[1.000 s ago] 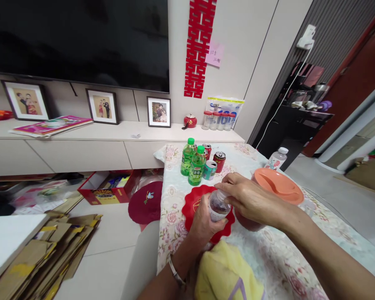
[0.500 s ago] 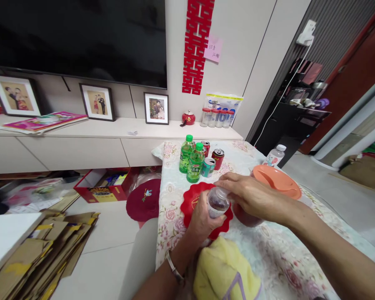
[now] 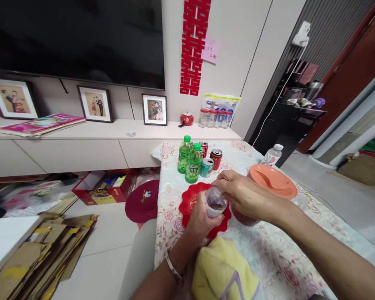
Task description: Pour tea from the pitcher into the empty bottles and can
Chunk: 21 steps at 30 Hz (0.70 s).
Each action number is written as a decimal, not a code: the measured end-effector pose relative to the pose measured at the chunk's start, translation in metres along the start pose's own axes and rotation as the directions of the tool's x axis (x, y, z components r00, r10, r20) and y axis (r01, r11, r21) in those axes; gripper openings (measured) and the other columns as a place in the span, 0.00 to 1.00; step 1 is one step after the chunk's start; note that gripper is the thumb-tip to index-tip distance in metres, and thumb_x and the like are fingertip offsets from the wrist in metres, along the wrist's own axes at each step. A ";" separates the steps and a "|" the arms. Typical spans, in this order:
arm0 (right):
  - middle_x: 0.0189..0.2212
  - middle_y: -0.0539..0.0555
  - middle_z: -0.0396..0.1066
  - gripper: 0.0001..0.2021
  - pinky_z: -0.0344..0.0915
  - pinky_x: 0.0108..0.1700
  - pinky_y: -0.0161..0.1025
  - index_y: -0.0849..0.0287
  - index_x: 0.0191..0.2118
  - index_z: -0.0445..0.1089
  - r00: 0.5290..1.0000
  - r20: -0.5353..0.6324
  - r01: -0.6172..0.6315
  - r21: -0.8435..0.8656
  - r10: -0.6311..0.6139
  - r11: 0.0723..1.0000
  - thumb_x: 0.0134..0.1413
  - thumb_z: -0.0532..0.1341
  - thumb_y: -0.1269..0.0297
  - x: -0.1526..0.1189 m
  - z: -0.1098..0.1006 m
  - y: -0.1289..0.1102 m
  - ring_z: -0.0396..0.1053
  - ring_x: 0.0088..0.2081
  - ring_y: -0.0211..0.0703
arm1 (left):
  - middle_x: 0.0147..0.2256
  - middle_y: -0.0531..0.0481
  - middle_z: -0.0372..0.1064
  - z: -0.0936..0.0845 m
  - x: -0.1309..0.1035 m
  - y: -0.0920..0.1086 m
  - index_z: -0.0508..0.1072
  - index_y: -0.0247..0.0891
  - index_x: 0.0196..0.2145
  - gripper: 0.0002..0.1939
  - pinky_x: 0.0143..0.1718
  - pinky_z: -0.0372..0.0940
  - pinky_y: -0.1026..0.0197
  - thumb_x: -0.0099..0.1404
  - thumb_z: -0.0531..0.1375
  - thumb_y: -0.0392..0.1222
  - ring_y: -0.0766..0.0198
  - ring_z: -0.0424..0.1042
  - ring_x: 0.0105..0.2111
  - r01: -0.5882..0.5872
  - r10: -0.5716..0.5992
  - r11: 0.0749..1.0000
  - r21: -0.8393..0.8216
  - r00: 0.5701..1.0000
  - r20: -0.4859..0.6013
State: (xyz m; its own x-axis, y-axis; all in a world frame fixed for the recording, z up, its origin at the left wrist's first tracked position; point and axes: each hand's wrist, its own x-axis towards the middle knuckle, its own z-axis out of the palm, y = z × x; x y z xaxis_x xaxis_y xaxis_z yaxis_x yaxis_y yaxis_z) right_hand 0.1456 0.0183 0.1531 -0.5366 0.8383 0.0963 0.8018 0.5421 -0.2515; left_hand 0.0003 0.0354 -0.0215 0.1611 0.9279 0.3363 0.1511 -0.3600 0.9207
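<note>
My left hand is wrapped around a clear plastic bottle with a pale label and dark contents, tilted a little to the right. My right hand is closed at the bottle's top; its fingers hide the mouth, and a cap cannot be made out. Under the bottle lies a red scalloped plate with a gold design. Beyond my right forearm stands an orange divided dish on a container partly covered by that hand. A yellow cloth with purple trim lies nearest me.
Two green tea bottles and several drink cans stand at the table's back left. A clear capped bottle is behind the orange dish. A maroon stool and flattened cardboard are on the left. Jars line the cabinet.
The whole view has shifted slightly. My left hand keeps its grip on the bottle, while my right fingers have curled more tightly at its top.
</note>
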 end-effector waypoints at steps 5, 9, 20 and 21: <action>0.39 0.62 0.73 0.10 0.68 0.45 0.52 0.61 0.43 0.77 0.995 -0.054 -0.080 0.050 0.082 0.996 0.65 0.58 0.68 0.005 0.006 0.000 0.71 0.41 0.54 | 0.42 0.47 0.76 0.000 0.000 -0.002 0.68 0.42 0.49 0.31 0.44 0.74 0.50 0.47 0.71 0.36 0.51 0.78 0.42 0.002 -0.002 1.000 0.015 1.000 -0.004; 0.52 0.58 0.78 0.16 0.70 0.56 0.52 0.55 0.56 0.75 0.997 -0.076 0.012 0.275 0.010 0.961 0.64 0.63 0.63 0.000 0.017 0.013 0.75 0.52 0.51 | 0.43 0.46 0.76 0.001 0.000 -0.006 0.67 0.41 0.49 0.31 0.43 0.73 0.50 0.47 0.70 0.36 0.51 0.77 0.41 0.004 -0.004 1.000 0.000 1.000 -0.001; 0.49 0.59 0.80 0.23 0.72 0.55 0.52 0.55 0.64 0.70 0.871 -0.410 -0.027 0.510 0.271 0.860 0.64 0.61 0.62 -0.005 0.079 0.010 0.78 0.50 0.52 | 0.45 0.43 0.75 -0.002 -0.001 0.000 0.66 0.39 0.53 0.32 0.46 0.73 0.48 0.52 0.71 0.41 0.48 0.77 0.44 0.046 -0.044 0.999 -0.030 0.998 0.054; 0.50 0.59 0.80 0.24 0.72 0.56 0.53 0.55 0.64 0.69 0.852 -0.430 -0.048 0.505 0.300 0.862 0.64 0.61 0.62 -0.004 0.082 0.007 0.77 0.50 0.53 | 0.45 0.44 0.75 -0.003 -0.001 0.001 0.66 0.39 0.52 0.31 0.45 0.73 0.49 0.52 0.71 0.43 0.49 0.77 0.44 0.046 -0.044 0.998 -0.039 0.997 0.067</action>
State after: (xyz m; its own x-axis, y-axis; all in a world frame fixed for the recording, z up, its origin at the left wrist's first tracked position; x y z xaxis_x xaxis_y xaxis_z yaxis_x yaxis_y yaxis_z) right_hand 0.1320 0.0143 0.0716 -0.1037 0.9012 0.4208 0.5840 0.3976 -0.7077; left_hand -0.0025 0.0345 -0.0199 0.2190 0.9341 0.2819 0.1198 -0.3125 0.9423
